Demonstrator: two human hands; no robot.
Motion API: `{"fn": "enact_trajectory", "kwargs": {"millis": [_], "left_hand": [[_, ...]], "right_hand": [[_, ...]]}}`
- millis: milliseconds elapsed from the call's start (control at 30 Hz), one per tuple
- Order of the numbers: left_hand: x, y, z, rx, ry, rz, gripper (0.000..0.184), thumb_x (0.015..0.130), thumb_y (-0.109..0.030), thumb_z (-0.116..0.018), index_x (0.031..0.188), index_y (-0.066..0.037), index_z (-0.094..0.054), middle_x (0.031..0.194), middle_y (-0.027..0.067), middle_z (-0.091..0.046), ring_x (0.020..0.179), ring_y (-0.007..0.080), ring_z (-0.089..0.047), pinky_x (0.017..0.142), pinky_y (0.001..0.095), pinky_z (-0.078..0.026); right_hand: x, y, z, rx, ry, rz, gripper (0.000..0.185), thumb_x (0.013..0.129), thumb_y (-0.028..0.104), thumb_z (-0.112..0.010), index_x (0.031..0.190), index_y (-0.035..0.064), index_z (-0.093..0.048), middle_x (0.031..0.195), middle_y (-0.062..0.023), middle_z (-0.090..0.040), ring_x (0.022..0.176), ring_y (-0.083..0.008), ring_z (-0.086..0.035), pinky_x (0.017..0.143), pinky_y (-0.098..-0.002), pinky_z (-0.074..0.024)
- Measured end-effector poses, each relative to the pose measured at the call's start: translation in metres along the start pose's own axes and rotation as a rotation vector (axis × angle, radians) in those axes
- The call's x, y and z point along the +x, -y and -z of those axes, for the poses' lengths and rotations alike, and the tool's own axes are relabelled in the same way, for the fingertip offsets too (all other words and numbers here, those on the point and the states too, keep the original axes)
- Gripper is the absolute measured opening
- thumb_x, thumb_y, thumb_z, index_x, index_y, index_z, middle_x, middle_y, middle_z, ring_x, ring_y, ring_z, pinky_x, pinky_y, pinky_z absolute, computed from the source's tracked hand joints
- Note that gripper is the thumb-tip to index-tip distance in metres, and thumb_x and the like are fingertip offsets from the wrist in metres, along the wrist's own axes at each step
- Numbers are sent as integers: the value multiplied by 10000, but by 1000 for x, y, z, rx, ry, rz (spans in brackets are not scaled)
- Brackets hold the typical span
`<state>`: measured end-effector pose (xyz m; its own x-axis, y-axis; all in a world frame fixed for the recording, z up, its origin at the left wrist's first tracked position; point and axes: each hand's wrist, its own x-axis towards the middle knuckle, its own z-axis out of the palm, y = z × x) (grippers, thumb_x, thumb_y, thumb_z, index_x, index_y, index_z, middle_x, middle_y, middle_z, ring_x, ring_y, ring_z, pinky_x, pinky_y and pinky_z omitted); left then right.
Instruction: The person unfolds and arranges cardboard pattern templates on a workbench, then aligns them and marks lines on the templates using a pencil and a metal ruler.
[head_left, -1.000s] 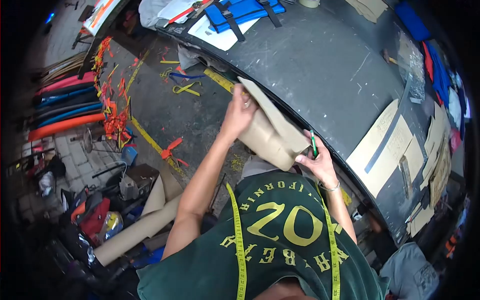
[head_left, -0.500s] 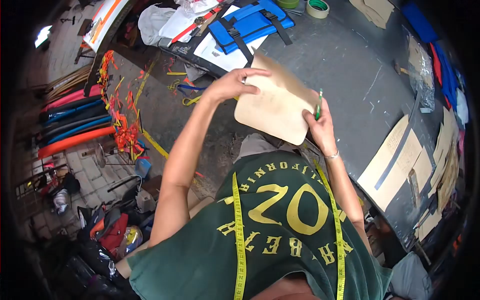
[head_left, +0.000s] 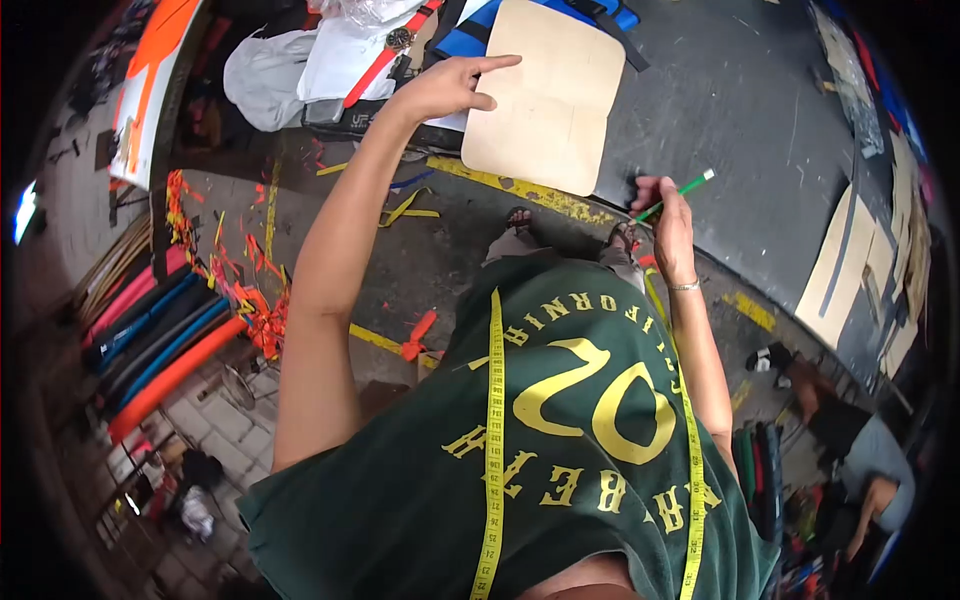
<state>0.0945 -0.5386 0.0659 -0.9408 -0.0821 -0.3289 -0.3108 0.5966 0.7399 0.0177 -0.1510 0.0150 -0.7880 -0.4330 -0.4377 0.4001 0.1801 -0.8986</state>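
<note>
A tan cardboard piece point(head_left: 545, 95) with rounded corners and a crease across its middle lies at the near edge of the dark table, partly over a blue strapped bag point(head_left: 465, 38). My left hand point(head_left: 450, 88) rests at the card's left edge, thumb and forefinger spread apart. To the right of the card, my right hand point(head_left: 668, 215) holds a green pencil point(head_left: 690, 187) between its fingers, apart from the card. A yellow measuring tape point(head_left: 494, 400) hangs round my neck over the green shirt.
The dark table point(head_left: 740, 130) carries cardboard pieces point(head_left: 838, 270) at right. Beside the bag lie a watch point(head_left: 399, 39), a red strap and a grey cloth point(head_left: 265, 80). Coloured rolls point(head_left: 165, 350) and orange scraps are on the floor at left. Another person point(head_left: 875, 460) is at lower right.
The cardboard has moved up onto the table and lies opened flatter. My right hand has let go of it and moved down, still with the pencil. My left hand has moved up with the card.
</note>
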Motion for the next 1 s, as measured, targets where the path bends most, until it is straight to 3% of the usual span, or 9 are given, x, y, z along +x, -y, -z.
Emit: {"fn": "enact_trajectory", "kwargs": {"millis": [133,200,233,333,533,800,833,900,1000], "left_hand": [[11,30,10,80,67,-77,808,827,-94,-757,1555,-354,-519,679,-28,-302,634,119,-308,588,317,-339],[11,33,12,117,64,-91,808,838,-69,-745,1553,-367,-517,672,-24,-289,623,122,-303,584,318,-340],[12,39,12,124,64,-120,805,819,-85,-773,1534,-367,-536,695,50,-418,646,167,-440,645,364,-438],[9,54,11,105,0,-169,787,827,-104,-779,1522,-385,-543,717,78,-474,661,184,-465,675,378,-465],[1,65,16,61,-1,-185,736,873,-82,-764,1525,-350,-554,861,-10,-571,685,118,-372,661,312,-429],[11,85,12,151,44,-188,751,887,-98,-762,1551,-349,-517,1256,14,-708,733,126,-448,736,322,-487],[14,93,10,109,8,-288,753,857,-125,-764,1538,-344,-527,1174,83,-700,718,185,-486,737,366,-495],[18,93,8,42,-18,-354,763,825,-150,-768,1526,-340,-535,1114,144,-689,706,234,-516,732,393,-500],[8,80,14,6,19,-275,768,828,-152,-783,1534,-320,-533,1140,98,-682,711,181,-471,715,324,-481]], "right_hand": [[-31,-9,-29,-22,-82,-25,529,1133,459,-418,1076,1,-679,736,-5,-608,676,-108,-576,657,-255,-475],[-35,-15,-41,-72,-115,60,517,1133,450,-425,1111,-3,-672,804,-39,-683,765,-130,-656,735,-273,-526],[-35,-15,-46,-79,-121,80,487,1131,425,-445,1125,-9,-666,855,-57,-702,820,-144,-677,780,-283,-538],[-33,-9,-61,-62,-126,131,395,1120,340,-508,1162,-27,-649,1002,-105,-737,969,-182,-721,902,-310,-559],[-27,-9,-89,-28,-94,182,278,1094,186,-572,1240,-49,-598,1143,-146,-723,1133,-206,-695,1020,-327,-531],[-23,-31,-110,-94,-162,281,164,1045,105,-648,1152,-6,-593,1105,-114,-741,1048,-143,-685,900,-285,-543],[-24,-30,-110,-170,-173,289,148,1050,84,-634,1163,2,-587,1078,-93,-734,1051,-136,-678,940,-279,-528],[-27,-30,-111,-329,-260,328,141,1012,119,-691,1089,17,-633,1011,-74,-750,950,-120,-694,815,-289,-548],[-29,-31,-115,-483,-342,436,142,958,146,-746,1001,36,-665,906,-97,-759,836,-152,-722,690,-326,-553]]}}
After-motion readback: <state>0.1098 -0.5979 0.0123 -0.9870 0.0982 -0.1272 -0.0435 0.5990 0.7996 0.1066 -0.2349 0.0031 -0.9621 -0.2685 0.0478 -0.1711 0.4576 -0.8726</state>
